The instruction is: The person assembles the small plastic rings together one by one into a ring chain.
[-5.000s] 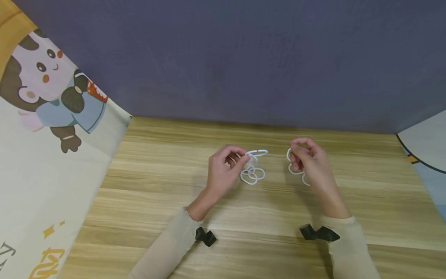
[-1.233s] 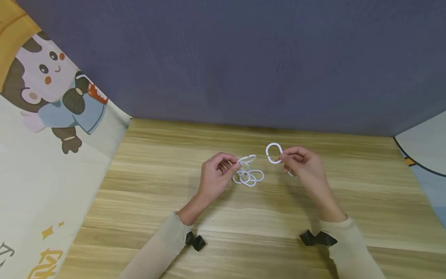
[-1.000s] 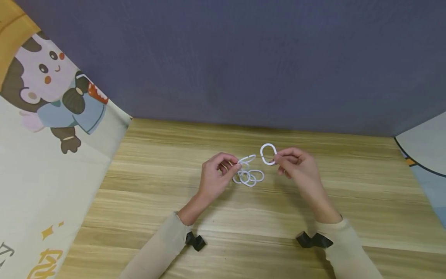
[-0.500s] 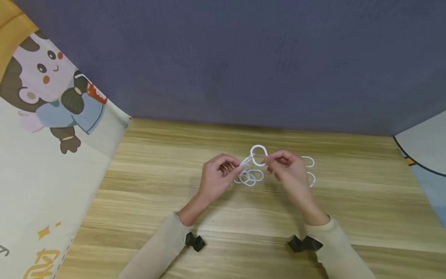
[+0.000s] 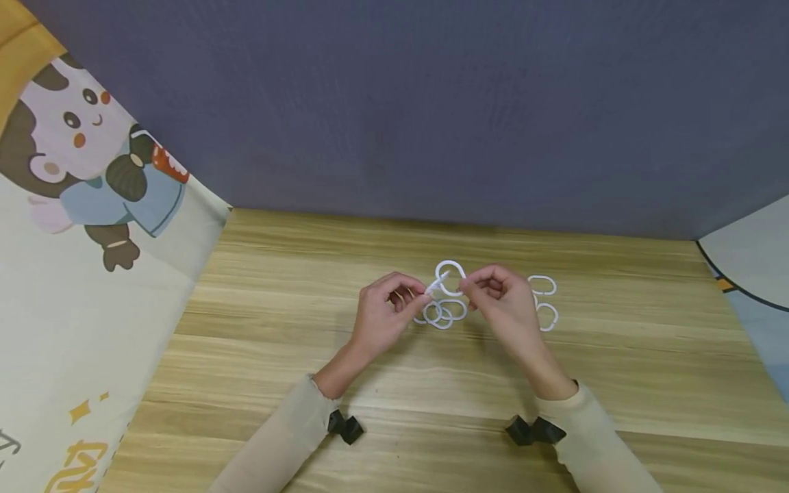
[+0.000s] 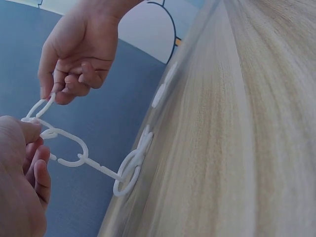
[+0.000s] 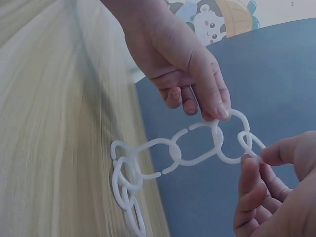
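Note:
My left hand (image 5: 385,308) pinches a white oval link (image 7: 247,123) at the top of a chain of split plastic links. From it the chain hangs down to a small heap of joined links (image 5: 465,309) on the table. Between thumb and fingers my right hand (image 5: 505,311) pinches a single white link (image 5: 448,263). In the head view this link overlaps the left-held one. The right wrist view shows the two crossing, the single link (image 7: 256,139) appearing threaded through the chain's end link. Fingertips partly hide both links.
Several loose white links lie on the wooden table (image 5: 394,411) behind the right hand, among them an upper link (image 5: 542,277) and a lower link (image 5: 557,317). A dark blue panel (image 5: 394,123) rises along the table's far edge.
My right hand picked up a link on the right and carried it left to the chain's end link, uncovering the loose links behind. My left hand shifted slightly left, then stayed nearly still.

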`<action>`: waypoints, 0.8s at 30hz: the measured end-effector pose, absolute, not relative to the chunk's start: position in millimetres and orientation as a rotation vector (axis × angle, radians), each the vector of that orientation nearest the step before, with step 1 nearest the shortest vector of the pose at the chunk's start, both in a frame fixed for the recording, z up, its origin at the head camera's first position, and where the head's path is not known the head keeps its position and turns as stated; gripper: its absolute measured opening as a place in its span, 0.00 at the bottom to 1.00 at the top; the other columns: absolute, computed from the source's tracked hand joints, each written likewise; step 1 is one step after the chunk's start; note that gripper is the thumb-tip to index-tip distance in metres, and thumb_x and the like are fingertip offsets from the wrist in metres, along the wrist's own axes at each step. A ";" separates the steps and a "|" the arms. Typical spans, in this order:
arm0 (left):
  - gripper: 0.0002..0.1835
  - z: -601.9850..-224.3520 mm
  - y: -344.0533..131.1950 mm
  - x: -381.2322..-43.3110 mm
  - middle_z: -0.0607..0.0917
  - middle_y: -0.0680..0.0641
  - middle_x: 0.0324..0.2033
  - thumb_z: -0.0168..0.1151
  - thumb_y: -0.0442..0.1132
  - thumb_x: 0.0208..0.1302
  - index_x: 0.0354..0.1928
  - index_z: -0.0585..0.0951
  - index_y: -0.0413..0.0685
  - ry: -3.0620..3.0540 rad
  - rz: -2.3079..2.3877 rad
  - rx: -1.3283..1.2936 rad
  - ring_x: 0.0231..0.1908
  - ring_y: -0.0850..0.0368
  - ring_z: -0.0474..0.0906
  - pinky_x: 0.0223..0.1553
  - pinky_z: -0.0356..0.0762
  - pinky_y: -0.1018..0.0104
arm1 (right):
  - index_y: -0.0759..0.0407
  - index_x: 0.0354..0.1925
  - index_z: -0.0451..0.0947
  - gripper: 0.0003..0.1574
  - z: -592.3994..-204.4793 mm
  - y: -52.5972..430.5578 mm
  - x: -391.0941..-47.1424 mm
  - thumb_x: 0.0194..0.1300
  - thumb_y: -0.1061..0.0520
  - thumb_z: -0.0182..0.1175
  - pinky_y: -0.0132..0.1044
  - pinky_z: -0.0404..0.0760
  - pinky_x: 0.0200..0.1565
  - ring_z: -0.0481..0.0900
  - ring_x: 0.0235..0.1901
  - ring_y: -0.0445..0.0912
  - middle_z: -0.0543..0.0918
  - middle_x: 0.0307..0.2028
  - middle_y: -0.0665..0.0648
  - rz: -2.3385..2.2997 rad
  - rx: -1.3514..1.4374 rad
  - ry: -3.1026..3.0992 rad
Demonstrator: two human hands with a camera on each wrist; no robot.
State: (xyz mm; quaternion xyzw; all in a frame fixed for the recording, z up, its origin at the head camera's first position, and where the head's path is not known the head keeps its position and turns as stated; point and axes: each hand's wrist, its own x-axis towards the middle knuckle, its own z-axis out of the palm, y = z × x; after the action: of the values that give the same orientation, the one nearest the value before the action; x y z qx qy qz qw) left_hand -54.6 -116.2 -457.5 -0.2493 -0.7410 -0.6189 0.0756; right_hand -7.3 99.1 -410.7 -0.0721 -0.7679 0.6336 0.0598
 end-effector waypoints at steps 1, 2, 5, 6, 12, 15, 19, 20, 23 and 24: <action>0.07 -457.4 -116.6 -54.3 0.90 0.45 0.31 0.81 0.28 0.63 0.39 0.90 0.39 -2.222 -1.861 -0.742 0.29 0.61 0.80 0.29 0.77 0.74 | 0.69 0.43 0.84 0.04 -410.8 98.9 -7.0 0.74 0.67 0.69 0.30 0.82 0.30 0.85 0.28 0.48 0.88 0.33 0.58 1.924 -0.222 -2.327; 0.07 -457.2 -116.9 -54.0 0.89 0.44 0.31 0.81 0.27 0.63 0.39 0.89 0.38 -2.223 -1.867 -0.733 0.29 0.62 0.79 0.29 0.77 0.74 | 0.70 0.44 0.83 0.05 -410.9 98.9 -6.6 0.75 0.67 0.68 0.30 0.81 0.29 0.85 0.28 0.48 0.88 0.33 0.58 1.931 -0.229 -2.330; 0.06 -456.5 -118.2 -53.3 0.89 0.44 0.31 0.80 0.27 0.64 0.40 0.89 0.38 -2.228 -1.882 -0.709 0.29 0.62 0.80 0.29 0.77 0.75 | 0.70 0.46 0.81 0.06 -410.8 100.3 -4.9 0.77 0.65 0.66 0.30 0.78 0.26 0.86 0.28 0.46 0.90 0.33 0.55 1.948 -0.256 -2.351; 0.06 -456.3 -118.8 -53.2 0.89 0.43 0.31 0.79 0.27 0.64 0.40 0.89 0.37 -2.229 -1.886 -0.701 0.29 0.63 0.80 0.29 0.76 0.75 | 0.70 0.46 0.81 0.06 -410.9 100.9 -4.4 0.77 0.65 0.66 0.31 0.77 0.24 0.86 0.27 0.45 0.90 0.33 0.54 1.949 -0.266 -2.355; 0.07 -455.4 -121.4 -53.7 0.90 0.42 0.33 0.79 0.28 0.65 0.41 0.89 0.36 -2.233 -1.901 -0.655 0.30 0.63 0.80 0.31 0.77 0.76 | 0.72 0.48 0.82 0.10 -410.5 106.2 -2.6 0.79 0.62 0.65 0.31 0.76 0.24 0.83 0.25 0.42 0.89 0.29 0.46 1.930 -0.290 -2.337; 0.06 -454.8 -121.7 -54.0 0.90 0.41 0.33 0.79 0.28 0.66 0.42 0.89 0.35 -2.236 -1.902 -0.648 0.31 0.63 0.80 0.31 0.77 0.76 | 0.75 0.48 0.83 0.12 -409.7 108.2 -2.1 0.79 0.63 0.66 0.30 0.75 0.24 0.80 0.23 0.40 0.87 0.27 0.46 1.933 -0.305 -2.296; 0.06 -454.1 -121.6 -54.3 0.90 0.42 0.33 0.78 0.28 0.66 0.42 0.89 0.36 -2.250 -1.906 -0.644 0.31 0.62 0.81 0.31 0.78 0.76 | 0.76 0.48 0.85 0.12 -406.1 110.6 -0.2 0.79 0.63 0.67 0.28 0.76 0.24 0.78 0.22 0.38 0.85 0.25 0.46 1.947 -0.328 -2.260; 0.06 -453.9 -121.5 -54.3 0.90 0.42 0.33 0.78 0.28 0.67 0.42 0.89 0.36 -2.254 -1.906 -0.643 0.31 0.62 0.81 0.32 0.78 0.76 | 0.76 0.48 0.85 0.12 -405.1 111.3 0.3 0.79 0.63 0.67 0.28 0.76 0.24 0.78 0.22 0.38 0.85 0.25 0.46 1.951 -0.331 -2.260; 0.06 -454.0 -121.6 -54.5 0.90 0.42 0.34 0.78 0.28 0.67 0.42 0.89 0.36 -2.265 -1.909 -0.639 0.31 0.61 0.81 0.32 0.78 0.76 | 0.76 0.49 0.86 0.13 -402.1 113.4 1.7 0.79 0.62 0.67 0.28 0.77 0.25 0.78 0.22 0.38 0.86 0.25 0.46 1.965 -0.331 -2.277; 0.06 -454.0 -121.7 -54.5 0.90 0.42 0.34 0.78 0.28 0.67 0.42 0.89 0.36 -2.270 -1.910 -0.637 0.31 0.61 0.81 0.32 0.78 0.75 | 0.76 0.49 0.86 0.13 -401.4 114.0 2.2 0.80 0.62 0.67 0.29 0.78 0.26 0.78 0.23 0.38 0.86 0.25 0.47 1.971 -0.330 -2.289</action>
State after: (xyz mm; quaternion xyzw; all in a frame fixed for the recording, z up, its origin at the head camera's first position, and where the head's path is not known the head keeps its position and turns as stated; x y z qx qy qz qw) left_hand -54.5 -121.7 -454.0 -0.2096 -0.7471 -0.6285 0.0536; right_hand 2.2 114.0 -401.4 -0.1084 -0.7524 0.6477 0.0514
